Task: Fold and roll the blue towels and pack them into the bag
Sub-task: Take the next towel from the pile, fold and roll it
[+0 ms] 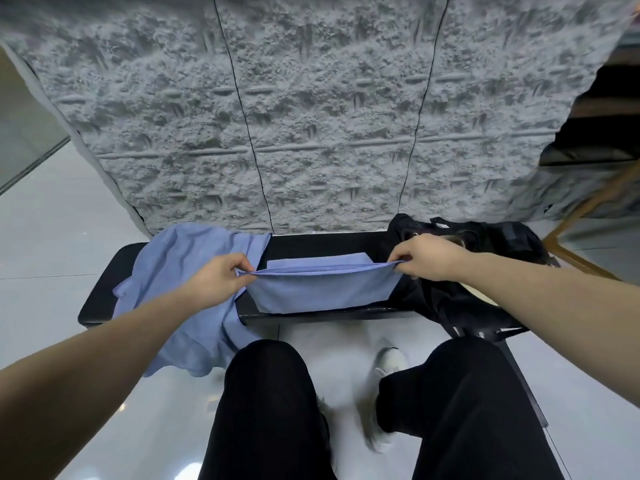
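The left hand (221, 278) and right hand (426, 258) each pinch a top corner of a folded towel (322, 289) held taut above the desk (311, 244) middle; its far layer is partly hidden. A loose towel (180, 289) drapes off the left edge. The bag (485, 265) slumps at the right end, its opening hard to make out.

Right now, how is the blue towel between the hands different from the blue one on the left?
The held towel is folded flat with straight edges; the left towel lies crumpled and unfolded. The held towel is pinched at both ends by the left hand and right hand; the left towel is ungripped, draping off the bench. Both look the same blue.
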The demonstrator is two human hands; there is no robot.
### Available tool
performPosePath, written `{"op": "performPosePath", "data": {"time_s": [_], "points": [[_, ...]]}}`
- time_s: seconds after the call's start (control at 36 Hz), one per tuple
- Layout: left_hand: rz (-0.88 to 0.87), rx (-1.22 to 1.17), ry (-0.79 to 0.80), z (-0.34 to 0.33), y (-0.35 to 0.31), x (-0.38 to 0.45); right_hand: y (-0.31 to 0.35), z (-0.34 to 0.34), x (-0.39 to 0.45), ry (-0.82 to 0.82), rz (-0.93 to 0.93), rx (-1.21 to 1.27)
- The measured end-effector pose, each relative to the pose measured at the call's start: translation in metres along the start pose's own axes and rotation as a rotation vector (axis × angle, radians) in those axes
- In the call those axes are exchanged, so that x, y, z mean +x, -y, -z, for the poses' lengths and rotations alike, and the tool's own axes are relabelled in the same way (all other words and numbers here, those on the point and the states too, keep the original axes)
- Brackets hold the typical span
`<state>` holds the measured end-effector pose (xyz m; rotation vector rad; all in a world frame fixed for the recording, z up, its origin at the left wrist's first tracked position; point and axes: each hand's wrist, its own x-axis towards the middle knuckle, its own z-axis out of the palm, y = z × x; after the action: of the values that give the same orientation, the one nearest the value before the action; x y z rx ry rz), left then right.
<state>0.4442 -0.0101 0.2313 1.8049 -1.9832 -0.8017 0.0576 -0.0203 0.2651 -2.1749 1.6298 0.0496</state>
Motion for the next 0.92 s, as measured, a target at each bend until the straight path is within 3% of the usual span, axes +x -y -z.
{"op": "performPosePath", "data": {"time_s": [0.14, 0.36, 0.67, 0.92], "points": [[0.060, -0.088, 0.034, -0.004, -0.004, -0.005, -0.004, -0.017, -0.005, 0.057, -0.076, 0.197], [0.162, -0.446, 0.089, 0.001, -0.012, 0.005, -0.006, -0.028, 0.001, 0.052, -0.179, 0.557], [0.191, -0.309, 0.059, -0.026, 0.010, 0.018, -0.007, -0.048, 0.014, 0.081, -0.242, 0.463], [0.202, -0.263, -0.085, -0.048, 0.023, 0.068, -0.006, -0.066, 0.068, -0.073, -0.395, 0.621]]}}
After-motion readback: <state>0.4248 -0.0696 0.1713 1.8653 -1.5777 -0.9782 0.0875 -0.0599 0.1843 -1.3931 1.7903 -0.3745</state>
